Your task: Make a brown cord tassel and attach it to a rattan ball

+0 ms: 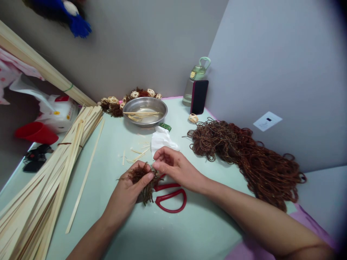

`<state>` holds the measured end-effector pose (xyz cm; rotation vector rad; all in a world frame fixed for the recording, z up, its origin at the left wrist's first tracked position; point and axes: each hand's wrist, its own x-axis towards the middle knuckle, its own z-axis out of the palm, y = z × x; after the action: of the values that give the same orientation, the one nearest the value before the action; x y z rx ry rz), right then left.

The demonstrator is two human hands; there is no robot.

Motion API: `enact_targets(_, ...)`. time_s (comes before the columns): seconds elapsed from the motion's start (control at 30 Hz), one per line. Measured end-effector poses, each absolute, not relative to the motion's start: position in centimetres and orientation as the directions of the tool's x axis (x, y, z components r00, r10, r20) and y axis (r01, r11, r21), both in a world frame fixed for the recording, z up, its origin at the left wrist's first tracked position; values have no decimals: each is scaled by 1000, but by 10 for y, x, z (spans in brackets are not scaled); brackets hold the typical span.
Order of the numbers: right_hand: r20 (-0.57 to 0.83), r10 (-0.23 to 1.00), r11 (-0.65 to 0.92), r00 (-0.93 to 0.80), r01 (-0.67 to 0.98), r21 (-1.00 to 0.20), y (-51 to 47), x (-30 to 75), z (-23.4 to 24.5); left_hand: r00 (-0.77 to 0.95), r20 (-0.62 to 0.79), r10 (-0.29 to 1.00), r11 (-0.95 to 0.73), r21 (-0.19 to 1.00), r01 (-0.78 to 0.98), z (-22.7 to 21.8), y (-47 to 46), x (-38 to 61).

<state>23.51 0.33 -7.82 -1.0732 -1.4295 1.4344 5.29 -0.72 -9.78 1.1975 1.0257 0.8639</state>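
My left hand point(130, 189) is closed on a small tuft of brown cord pieces point(142, 177), held just above the pale green table point(114, 216). My right hand point(176, 168) pinches the top of the same tuft from the right, fingers pressed together. Red-handled scissors point(170, 196) lie on the table directly under and behind both hands. A crumpled white tissue point(162, 141) rests just beyond my right hand.
A large heap of brown cord point(249, 155) fills the right side. Long bamboo strips point(54, 169) lie along the left. A steel bowl point(145, 110) with sticks, woven balls with brown tufts point(121, 99), a bottle point(196, 77) and a phone point(199, 96) stand at the back.
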Motion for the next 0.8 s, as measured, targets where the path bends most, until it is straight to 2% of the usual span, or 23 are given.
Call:
enact_targets(0.1, -101, 905, -115, -413, -10, -993, 4, 235, -81, 307, -156, 939, 165, 986, -2, -99, -7, 51)
enact_targets(0.2, -104, 895, -152, -434, -78, -985, 5, 233, -81, 272, -135, 953, 138, 990, 10, -100, -6, 50)
enact_targets(0.3, -57, 921, -103, -386, -101, -990, 4, 232, -80, 287, -128, 949, 138, 990, -15, -100, -4, 51)
enact_targets(0.47, 33, 938, 18, -346, -47, -999, 0, 232, -79, 357, -181, 916, 198, 980, -12, -98, -5, 52)
enact_targets(0.57, 44, 943, 61, -330, 39, -997, -1, 234, -76, 320, -177, 931, 188, 982, -3, -97, -6, 50)
enact_targets(0.7, 36, 940, 136, -339, 276, -951, 0, 237, -74, 293, -167, 942, 172, 985, 7, -99, -6, 50)
enact_targets(0.8, -9, 916, 135, -402, 327, -935, 0, 236, -74, 333, -188, 924, 193, 981, 17, -101, -6, 51)
